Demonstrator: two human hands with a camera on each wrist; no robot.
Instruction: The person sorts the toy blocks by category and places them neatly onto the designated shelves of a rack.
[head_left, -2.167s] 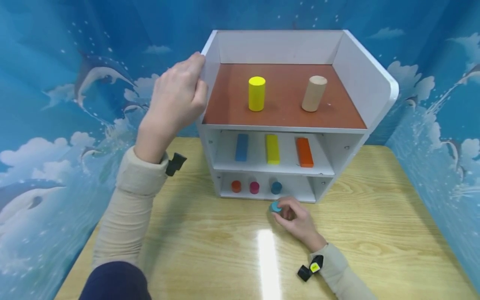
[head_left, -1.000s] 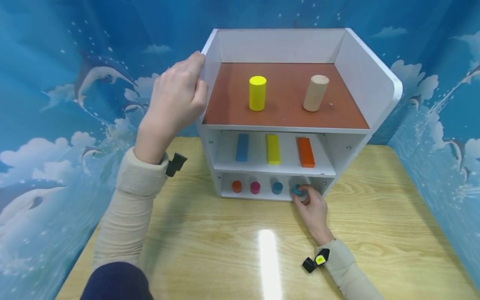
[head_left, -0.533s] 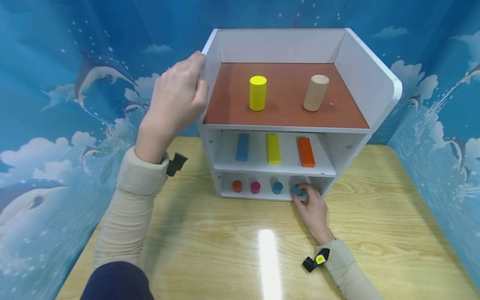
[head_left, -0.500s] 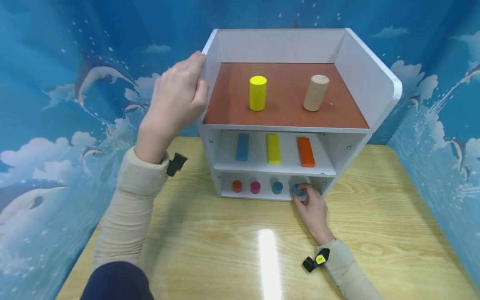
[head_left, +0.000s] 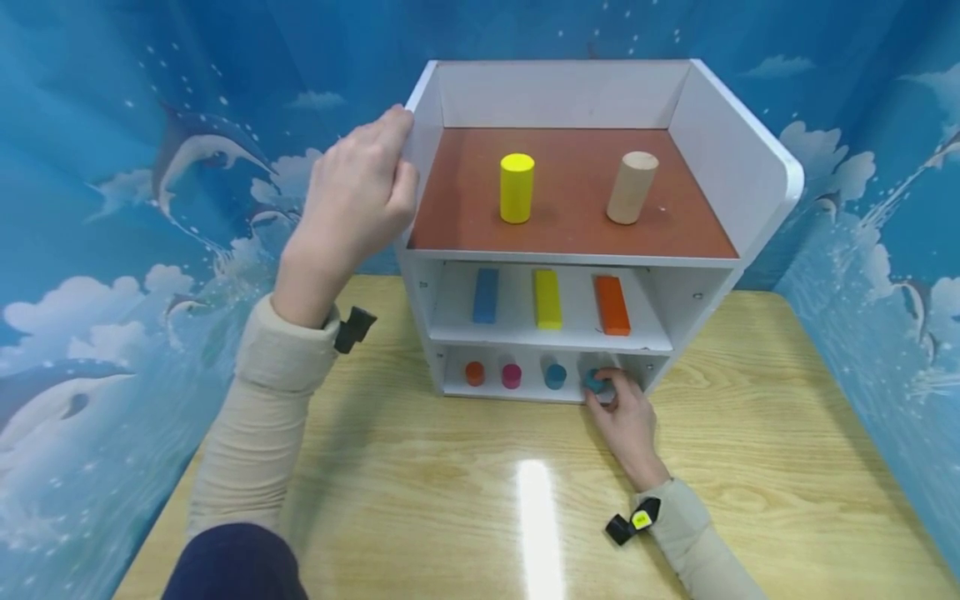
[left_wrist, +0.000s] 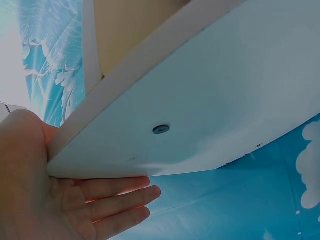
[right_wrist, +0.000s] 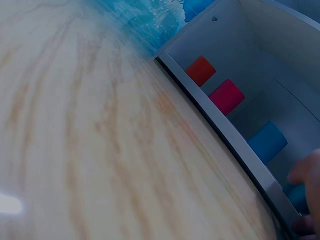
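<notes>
In the head view my left hand (head_left: 356, 187) holds the left side panel of a small white shelf unit (head_left: 570, 93) near its upper front edge. The left wrist view shows several fingers (left_wrist: 120, 205) fairly straight beside the panel; the thumb is hidden behind it. Low at the right, my right hand (head_left: 626, 421) pinches a short blue cylinder (head_left: 594, 381) between thumb and fingers, at the right end of the bottom shelf. That hand partly covers the cylinder. To its left stand another blue cylinder (head_left: 556, 377), a pink one (head_left: 512, 376) and an orange one (head_left: 475, 373).
Blue (head_left: 486, 295), yellow (head_left: 547, 298) and orange (head_left: 612, 305) flat blocks lie on the middle shelf. A yellow cylinder (head_left: 517, 188) and a plain wooden cylinder (head_left: 632, 187) stand on the brown top. The unit rests on a wood-grain table (head_left: 420, 492) between sea-patterned curtains (head_left: 90, 208).
My right hand has carried the blue cylinder from the table in front of the unit rightward onto the bottom shelf, and has stayed there for the last second. The left hand keeps its place.
</notes>
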